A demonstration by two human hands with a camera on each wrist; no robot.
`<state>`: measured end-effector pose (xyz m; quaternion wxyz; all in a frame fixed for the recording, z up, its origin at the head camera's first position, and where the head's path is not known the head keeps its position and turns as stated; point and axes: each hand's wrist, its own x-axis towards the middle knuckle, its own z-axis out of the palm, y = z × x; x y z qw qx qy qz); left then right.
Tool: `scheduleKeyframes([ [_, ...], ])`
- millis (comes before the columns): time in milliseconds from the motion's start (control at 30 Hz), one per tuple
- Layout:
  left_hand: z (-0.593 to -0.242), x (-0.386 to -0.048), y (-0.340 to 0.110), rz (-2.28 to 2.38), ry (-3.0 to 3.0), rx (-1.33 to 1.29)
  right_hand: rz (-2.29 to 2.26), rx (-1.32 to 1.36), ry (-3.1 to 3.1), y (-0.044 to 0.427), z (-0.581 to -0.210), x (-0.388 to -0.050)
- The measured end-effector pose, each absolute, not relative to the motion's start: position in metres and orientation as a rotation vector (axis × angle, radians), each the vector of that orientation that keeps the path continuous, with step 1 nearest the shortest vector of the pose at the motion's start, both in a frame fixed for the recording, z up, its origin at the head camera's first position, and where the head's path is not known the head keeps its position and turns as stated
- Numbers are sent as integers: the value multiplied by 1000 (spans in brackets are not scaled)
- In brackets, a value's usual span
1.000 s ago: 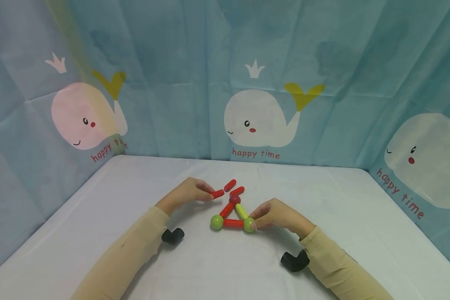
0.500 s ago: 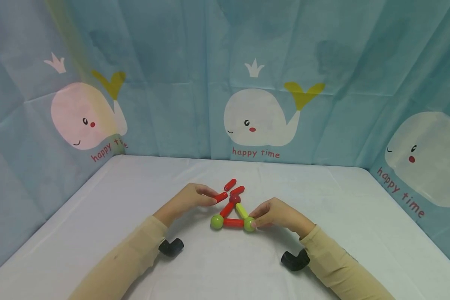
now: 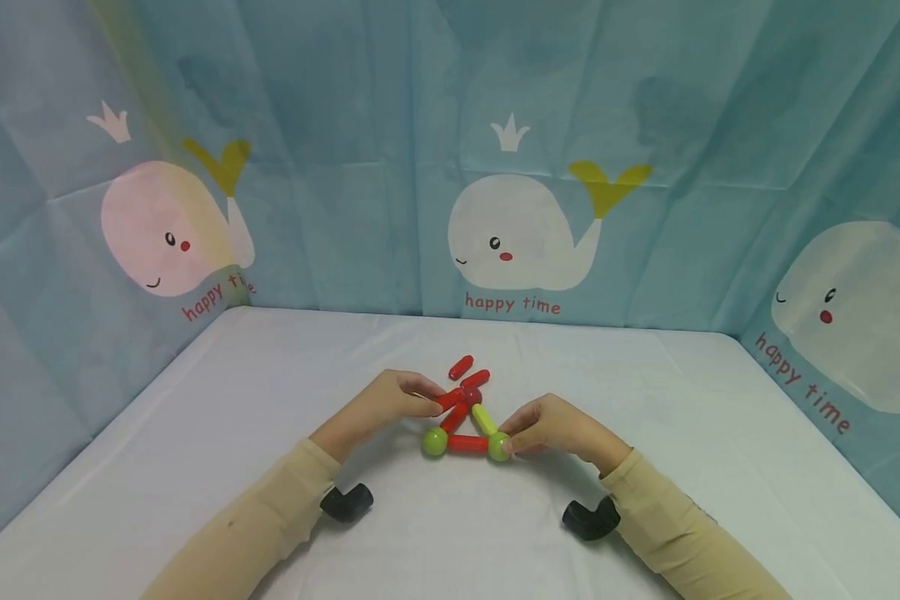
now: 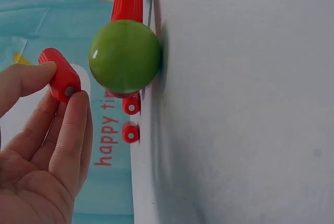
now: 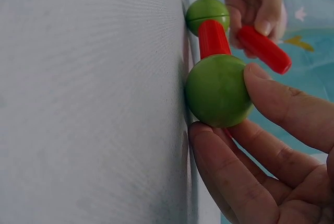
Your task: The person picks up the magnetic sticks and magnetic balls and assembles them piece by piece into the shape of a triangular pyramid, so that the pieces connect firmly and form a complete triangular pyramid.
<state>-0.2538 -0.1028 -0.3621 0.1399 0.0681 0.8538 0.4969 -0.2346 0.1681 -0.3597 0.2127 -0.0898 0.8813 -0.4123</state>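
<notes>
A triangle of sticks and balls lies on the table: a red stick [image 3: 467,443] between two green balls [image 3: 434,442], a red stick and a yellow-green stick [image 3: 483,419] rising to a red ball [image 3: 472,397]. The left hand [image 3: 387,406] pinches a loose red stick [image 4: 60,75] between thumb and fingers, raised beside the red ball; whether they touch I cannot tell. The right hand [image 3: 562,432] grips the near right green ball [image 5: 219,91] with thumb and fingertips.
Behind the red ball lie two red sticks [image 3: 461,367], the nearer one close to or against it. Black curved pieces [image 3: 347,503] sit at both wrists. A blue whale-print curtain [image 3: 330,167] stands behind the white table [image 3: 450,533].
The left hand has moved right and slightly toward the near edge, bringing its red stick up to the red ball. The right hand has stayed on the green ball.
</notes>
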Motion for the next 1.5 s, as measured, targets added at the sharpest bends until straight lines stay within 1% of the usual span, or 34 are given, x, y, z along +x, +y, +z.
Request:
scheduleKeyframes([
  [267,-365,-249,-96,1442,2469,157,-1156,-273,2431,169,-362,-236],
  [567,-365,-246,-86,1423,2488,169,-1146,-270,2437,169,-361,-235],
  [833,-366,-240,-88,1402,2467,282,-1145,-282,2436,169,-360,-233],
  [1500,-368,-241,-87,1345,2533,300,-1148,-290,2429,169,-360,-234],
])
